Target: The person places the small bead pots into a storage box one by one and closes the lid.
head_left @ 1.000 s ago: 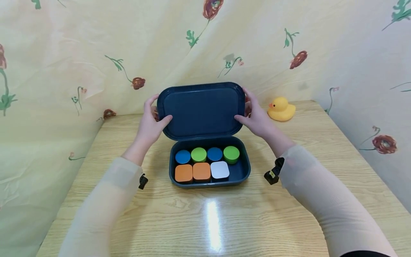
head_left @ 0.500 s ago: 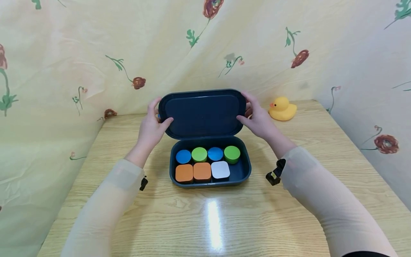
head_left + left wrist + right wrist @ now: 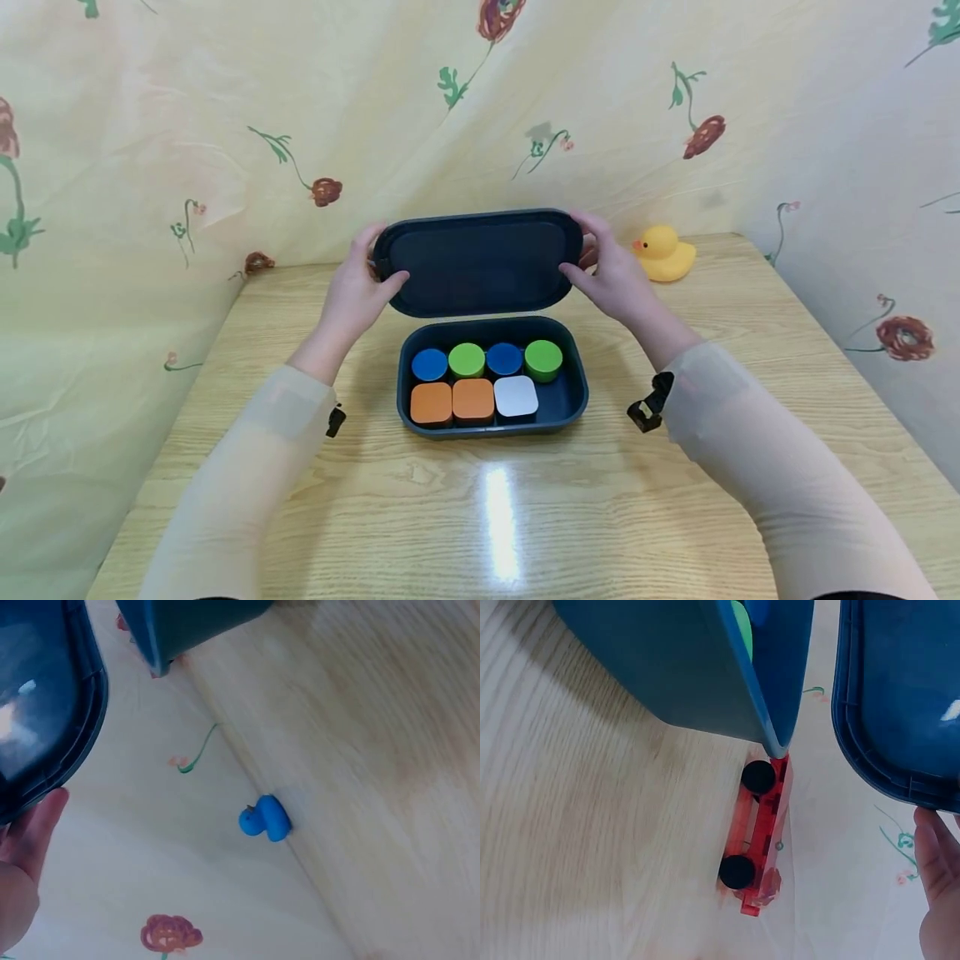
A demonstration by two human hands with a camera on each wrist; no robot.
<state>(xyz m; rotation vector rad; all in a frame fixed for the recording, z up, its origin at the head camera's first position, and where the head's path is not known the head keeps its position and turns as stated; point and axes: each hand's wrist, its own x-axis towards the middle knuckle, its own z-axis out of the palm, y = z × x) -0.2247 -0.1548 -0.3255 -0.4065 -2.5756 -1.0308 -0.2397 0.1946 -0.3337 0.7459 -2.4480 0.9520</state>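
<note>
Both hands hold a dark blue lid [image 3: 480, 262], tilted with its inner side facing me, above the back edge of the box. The left hand [image 3: 356, 287] grips its left end, thumb on the inner face. At the right end the right hand [image 3: 611, 271] grips it the same way. Below, the dark blue box [image 3: 492, 432] stands on the table. Inside it, two blue round pieces [image 3: 430, 365] and two green round pieces [image 3: 543, 360] form the back row. Two orange square pieces [image 3: 431, 403] and a white one [image 3: 516, 395] sit in front.
A yellow rubber duck [image 3: 664, 254] stands right of the right hand. Behind the box are a blue toy duck [image 3: 271, 817] and a red toy vehicle [image 3: 763, 825] with black wheels. Flowered cloth [image 3: 420, 158] hangs along the wooden table's [image 3: 412, 517] back and sides.
The lid has tipped, so its inner face looks narrower, and has shifted slightly right with both hands. A gap now shows between the lid and the box's back rim. The box's pieces stay put.
</note>
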